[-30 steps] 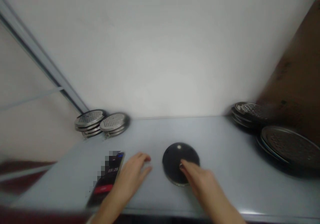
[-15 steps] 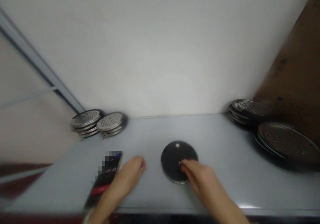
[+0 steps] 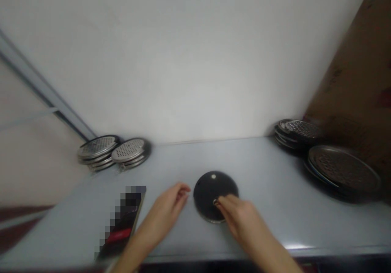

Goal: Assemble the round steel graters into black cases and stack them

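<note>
A round black disc (image 3: 210, 189) with a thin metallic rim lies on the grey tabletop. My right hand (image 3: 236, 214) is over its right side, fingertips closed in a pinch on a small metal ring (image 3: 215, 202). Whether the ring is fixed to the disc I cannot tell. Just left of the disc, my left hand (image 3: 172, 199) holds nothing; its fingers are loosely curled and a little apart, short of the rim. A phone (image 3: 124, 224), partly pixelated, lies beside my left forearm.
Two stacks of round perforated metal plates (image 3: 100, 147) (image 3: 130, 150) stand at the back left. Darker stacks of round perforated plates (image 3: 297, 129) (image 3: 345, 169) stand on the right, by a brown cardboard panel (image 3: 351, 81). A white wall (image 3: 195, 61) rises behind the table.
My left hand has moved right, closer to the disc, and its fingers have loosened. My right hand keeps its pinch over the disc. The whole view has shifted slightly.
</note>
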`<move>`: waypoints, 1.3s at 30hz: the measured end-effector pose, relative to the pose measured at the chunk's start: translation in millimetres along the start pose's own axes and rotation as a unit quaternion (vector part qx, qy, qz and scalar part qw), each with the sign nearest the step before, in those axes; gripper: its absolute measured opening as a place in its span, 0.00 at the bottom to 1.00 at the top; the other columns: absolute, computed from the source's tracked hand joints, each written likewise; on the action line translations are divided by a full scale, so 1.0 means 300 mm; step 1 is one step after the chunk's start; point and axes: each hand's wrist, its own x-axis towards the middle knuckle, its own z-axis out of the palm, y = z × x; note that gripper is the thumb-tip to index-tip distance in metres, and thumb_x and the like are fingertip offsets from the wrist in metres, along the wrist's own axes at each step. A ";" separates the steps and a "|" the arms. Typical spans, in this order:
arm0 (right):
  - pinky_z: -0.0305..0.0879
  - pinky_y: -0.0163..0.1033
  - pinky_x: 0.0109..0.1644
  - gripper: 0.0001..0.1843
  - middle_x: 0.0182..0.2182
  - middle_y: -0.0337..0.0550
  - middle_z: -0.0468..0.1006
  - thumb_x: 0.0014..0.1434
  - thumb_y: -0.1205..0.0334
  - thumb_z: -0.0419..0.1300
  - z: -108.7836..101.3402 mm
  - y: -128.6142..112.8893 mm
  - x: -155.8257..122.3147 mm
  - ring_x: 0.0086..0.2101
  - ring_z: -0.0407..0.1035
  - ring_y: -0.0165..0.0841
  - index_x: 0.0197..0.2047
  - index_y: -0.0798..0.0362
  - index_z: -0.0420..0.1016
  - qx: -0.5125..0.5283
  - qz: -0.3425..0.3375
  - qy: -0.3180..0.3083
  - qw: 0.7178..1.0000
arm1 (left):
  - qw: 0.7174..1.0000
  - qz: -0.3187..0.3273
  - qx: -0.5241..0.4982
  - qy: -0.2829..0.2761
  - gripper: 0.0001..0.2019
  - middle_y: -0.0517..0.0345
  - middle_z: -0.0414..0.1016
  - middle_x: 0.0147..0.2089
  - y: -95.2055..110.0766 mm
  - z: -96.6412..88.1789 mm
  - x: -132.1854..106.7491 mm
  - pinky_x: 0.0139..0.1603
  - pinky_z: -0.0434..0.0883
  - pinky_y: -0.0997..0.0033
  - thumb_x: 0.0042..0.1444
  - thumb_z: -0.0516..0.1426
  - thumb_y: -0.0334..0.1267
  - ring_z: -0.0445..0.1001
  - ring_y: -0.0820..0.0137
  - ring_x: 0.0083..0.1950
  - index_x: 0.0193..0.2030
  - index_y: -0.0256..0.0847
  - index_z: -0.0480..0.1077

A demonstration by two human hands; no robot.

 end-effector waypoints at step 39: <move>0.64 0.33 0.31 0.20 0.25 0.40 0.79 0.73 0.57 0.51 -0.049 -0.047 0.014 0.26 0.73 0.31 0.31 0.52 0.76 0.143 0.071 0.023 0.987 | 0.923 0.027 -0.377 0.077 0.08 0.54 0.80 0.39 0.236 0.126 0.022 0.40 0.75 0.72 0.57 0.63 0.40 0.77 0.68 0.37 0.41 0.40 0.74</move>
